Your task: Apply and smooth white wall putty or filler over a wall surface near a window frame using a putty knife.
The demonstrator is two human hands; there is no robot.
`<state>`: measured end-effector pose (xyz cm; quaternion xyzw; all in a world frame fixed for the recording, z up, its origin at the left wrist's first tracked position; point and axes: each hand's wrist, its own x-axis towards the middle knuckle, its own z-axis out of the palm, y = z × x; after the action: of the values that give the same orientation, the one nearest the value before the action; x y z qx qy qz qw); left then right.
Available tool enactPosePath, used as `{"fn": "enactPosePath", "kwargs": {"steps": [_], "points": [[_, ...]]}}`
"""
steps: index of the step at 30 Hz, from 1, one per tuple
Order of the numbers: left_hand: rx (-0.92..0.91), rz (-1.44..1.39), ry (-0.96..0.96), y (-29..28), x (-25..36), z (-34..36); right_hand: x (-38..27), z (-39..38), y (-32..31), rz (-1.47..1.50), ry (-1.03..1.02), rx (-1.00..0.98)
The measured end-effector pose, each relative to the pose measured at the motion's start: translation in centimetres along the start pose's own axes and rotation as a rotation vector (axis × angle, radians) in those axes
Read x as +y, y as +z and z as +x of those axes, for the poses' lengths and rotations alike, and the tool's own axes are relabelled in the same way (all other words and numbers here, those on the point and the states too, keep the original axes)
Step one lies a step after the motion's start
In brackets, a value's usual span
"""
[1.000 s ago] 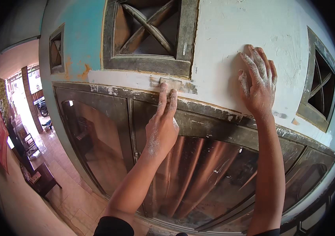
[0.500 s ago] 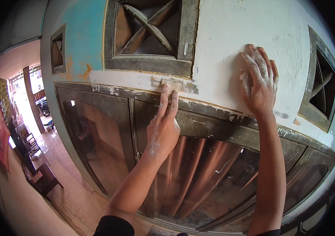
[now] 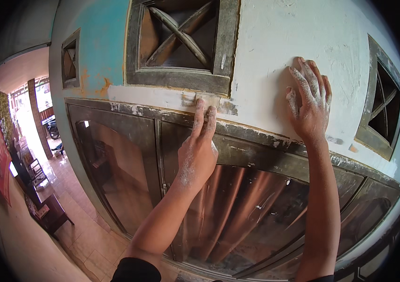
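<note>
Dust-speckled, my left hand (image 3: 196,141) holds a small pale flat pad (image 3: 213,100) against the narrow white wall strip (image 3: 153,96) between a square dark vent frame (image 3: 178,80) and a weathered wooden glazed frame (image 3: 129,113) below it; two fingertips press on the pad, and the other fingers are mostly hidden. Farther right, my right hand (image 3: 309,103), also powdered white, rests with bent, spread fingers on the rough white wall (image 3: 275,42), holding nothing.
A turquoise wall patch (image 3: 103,51) lies upper left, and smaller vents (image 3: 70,60) (image 3: 380,98) sit at both sides. Down the bright passage at left are a dark table (image 3: 49,211), a chair (image 3: 38,173), a motorbike (image 3: 52,127) and a tiled floor (image 3: 82,230).
My left hand and the pad have shifted a little to the right along the strip. My right hand has slid slightly down the wall.
</note>
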<state>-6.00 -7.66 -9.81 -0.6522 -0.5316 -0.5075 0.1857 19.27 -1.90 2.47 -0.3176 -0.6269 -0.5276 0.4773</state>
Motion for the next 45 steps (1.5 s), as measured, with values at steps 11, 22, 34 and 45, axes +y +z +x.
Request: {"fn": "enactPosePath", "kwargs": {"steps": [11, 22, 34, 45], "points": [[0.062, 0.027, 0.057, 1.0, -0.8, -0.8, -0.1, 0.0, 0.0, -0.003, -0.008, 0.000], [0.032, -0.021, -0.003, 0.9, 0.0, -0.6, 0.0, 0.0, 0.0, 0.011, -0.008, 0.013], [0.072, -0.019, 0.040, 1.5, -0.5, -1.2, 0.0, -0.1, 0.1, 0.000, -0.003, 0.002], [0.054, -0.027, 0.019, 1.6, -0.2, -1.4, 0.1, -0.1, 0.0, 0.002, 0.000, -0.004]]}}
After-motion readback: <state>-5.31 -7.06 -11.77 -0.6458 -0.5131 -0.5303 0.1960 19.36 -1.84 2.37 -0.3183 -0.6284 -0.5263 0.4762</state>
